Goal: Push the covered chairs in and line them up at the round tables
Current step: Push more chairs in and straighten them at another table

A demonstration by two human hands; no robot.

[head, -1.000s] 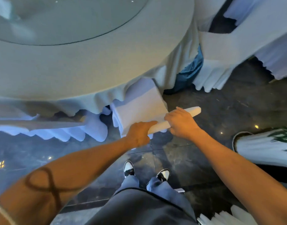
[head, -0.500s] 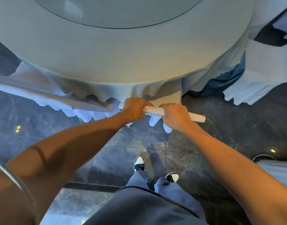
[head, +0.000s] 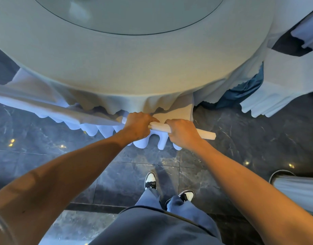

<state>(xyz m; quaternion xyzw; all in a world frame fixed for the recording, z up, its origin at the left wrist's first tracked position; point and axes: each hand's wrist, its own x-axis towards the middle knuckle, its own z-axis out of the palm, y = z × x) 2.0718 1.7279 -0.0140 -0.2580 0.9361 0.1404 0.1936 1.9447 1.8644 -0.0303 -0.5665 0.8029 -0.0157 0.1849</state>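
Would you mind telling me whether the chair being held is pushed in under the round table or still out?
Pushed in: the covered chair has its seat under the tablecloth, only its top rail showing.

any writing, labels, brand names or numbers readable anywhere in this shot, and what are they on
None: no word, label, brand, number or sign can be read in this view.
The tablecloth, the covered chair gripped at its top edge by the left hand and right hand, and the floor tiles are all plain.
The black and white shoes show no legible logo; they are too small to tell.
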